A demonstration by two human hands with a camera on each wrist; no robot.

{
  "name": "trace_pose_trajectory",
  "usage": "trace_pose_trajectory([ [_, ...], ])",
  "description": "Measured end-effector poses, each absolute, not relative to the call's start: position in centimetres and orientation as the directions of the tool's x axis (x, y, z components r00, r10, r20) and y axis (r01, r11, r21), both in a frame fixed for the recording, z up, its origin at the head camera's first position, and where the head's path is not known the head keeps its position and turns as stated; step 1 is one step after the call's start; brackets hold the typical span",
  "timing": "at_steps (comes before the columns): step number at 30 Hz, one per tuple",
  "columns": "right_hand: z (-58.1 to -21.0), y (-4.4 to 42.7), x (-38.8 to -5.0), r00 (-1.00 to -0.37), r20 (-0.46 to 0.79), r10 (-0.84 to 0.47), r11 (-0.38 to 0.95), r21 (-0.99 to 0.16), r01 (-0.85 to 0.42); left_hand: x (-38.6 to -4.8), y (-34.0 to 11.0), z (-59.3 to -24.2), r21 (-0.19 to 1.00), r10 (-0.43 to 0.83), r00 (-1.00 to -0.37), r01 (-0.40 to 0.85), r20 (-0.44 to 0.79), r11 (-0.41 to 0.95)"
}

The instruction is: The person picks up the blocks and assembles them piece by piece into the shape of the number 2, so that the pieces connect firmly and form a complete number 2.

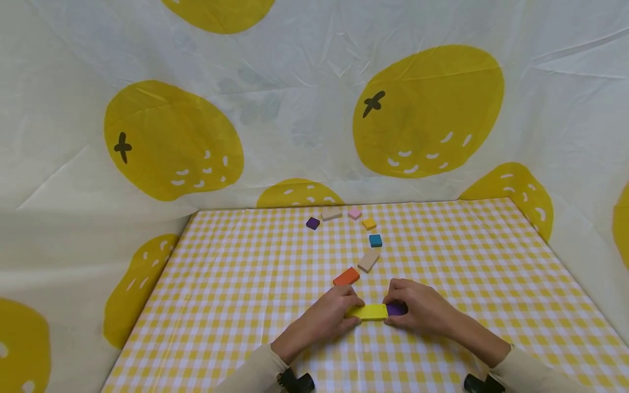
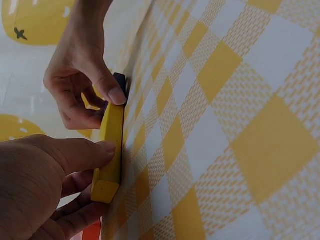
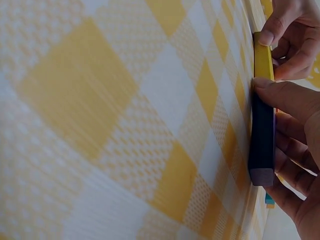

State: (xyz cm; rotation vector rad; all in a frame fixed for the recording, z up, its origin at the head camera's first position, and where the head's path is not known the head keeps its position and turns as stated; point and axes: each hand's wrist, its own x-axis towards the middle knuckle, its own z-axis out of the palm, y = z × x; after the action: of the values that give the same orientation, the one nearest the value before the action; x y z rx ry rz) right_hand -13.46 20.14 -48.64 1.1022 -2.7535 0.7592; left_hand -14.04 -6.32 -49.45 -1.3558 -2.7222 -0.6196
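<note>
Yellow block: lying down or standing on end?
Lying down: the head view shows the yellow block stretched lengthwise along the checked tablecloth.

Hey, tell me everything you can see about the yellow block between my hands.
The yellow block is a plain, bright yellow bar, longer than wide, with flat faces and straight edges. Its surface looks smooth, like painted wood or plastic. It lies lengthwise between your hands, on or just above the checked tablecloth. Your left hand pinches one end; the other appears to meet the purple block, held by your right hand, whose thumb reaches the seam.
</note>
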Motion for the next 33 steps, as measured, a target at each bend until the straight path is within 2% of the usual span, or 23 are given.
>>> trace_pose_trajectory([
  [11,-48.5,20.3,-14.5,-0.742,0.228,-0.630,0.616,-0.435,-0.657,-14.5,-5.9,-49.1,0.278,0.751,-0.612,0.788,0.249,0.549],
  [20,-48.2,20.1,-15.1,-0.761,0.211,-0.613,0.650,-0.414,-0.638,-14.9,-5.6,-49.1,0.247,0.734,-0.644,0.763,0.217,0.597],
  [33,-48.4,20.0,-15.7,-0.782,0.154,-0.603,0.659,-0.456,-0.598,-15.3,-5.8,-49.3,0.238,0.725,-0.641,0.767,0.251,0.596],
])
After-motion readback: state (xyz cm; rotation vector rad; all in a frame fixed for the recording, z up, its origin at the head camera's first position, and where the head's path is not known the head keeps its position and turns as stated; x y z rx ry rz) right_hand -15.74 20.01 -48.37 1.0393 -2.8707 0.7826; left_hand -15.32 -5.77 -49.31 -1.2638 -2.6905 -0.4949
